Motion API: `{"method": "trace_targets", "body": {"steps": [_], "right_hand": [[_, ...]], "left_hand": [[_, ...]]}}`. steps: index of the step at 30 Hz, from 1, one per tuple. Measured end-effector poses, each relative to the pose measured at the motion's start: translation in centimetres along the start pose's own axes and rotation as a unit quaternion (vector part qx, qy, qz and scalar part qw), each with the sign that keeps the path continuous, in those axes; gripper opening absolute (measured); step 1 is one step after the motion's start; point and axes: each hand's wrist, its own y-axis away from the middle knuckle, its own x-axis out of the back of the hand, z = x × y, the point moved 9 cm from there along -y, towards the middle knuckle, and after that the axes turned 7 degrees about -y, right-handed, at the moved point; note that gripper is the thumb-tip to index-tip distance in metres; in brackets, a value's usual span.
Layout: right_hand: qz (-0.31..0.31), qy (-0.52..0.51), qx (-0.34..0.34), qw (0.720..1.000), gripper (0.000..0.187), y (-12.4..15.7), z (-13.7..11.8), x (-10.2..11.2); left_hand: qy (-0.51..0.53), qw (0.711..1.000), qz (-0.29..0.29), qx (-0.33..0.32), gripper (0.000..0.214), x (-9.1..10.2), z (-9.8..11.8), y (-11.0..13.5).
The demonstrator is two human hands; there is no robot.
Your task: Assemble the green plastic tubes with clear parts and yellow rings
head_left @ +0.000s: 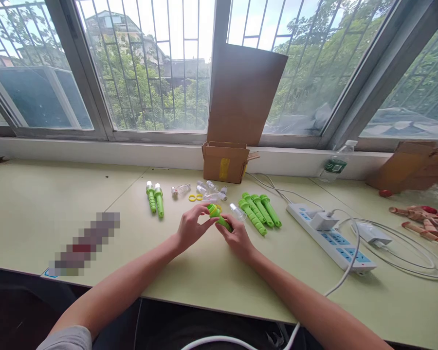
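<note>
Between my two hands is a green plastic handle point(224, 223) with a yellow ring at its upper end. My right hand point(239, 236) is wrapped round its lower part. At the upper end, the fingertips of my left hand point(191, 226) pinch the ringed top. Just beyond them lie several small clear plastic bottles point(211, 185) and two loose yellow rings point(195, 198). One clear bottle point(237, 212) rests right by my right hand. Several green handles point(257, 214) lie to the right. Two green handles with clear, white-tipped tops point(155, 199) lie to the left.
A white power strip point(332, 238) with plugs and looping cables occupies the right side. Behind, a small cardboard box point(224, 163) stands against the sill. A water bottle point(337, 163) leans there too. Wooden toy pieces point(423, 221) are at far right. A blurred-out object point(83, 245) lies left.
</note>
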Motion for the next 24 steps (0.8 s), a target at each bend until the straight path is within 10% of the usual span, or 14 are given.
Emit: {"method": "trace_targets", "body": {"steps": [24], "right_hand": [[-0.074, -0.113, -0.069, 0.988, 0.028, -0.1, 1.0, -0.8]], "left_hand": [[0.051, 0.997, -0.047, -0.019, 0.021, -0.7, 0.3, -0.2]]}}
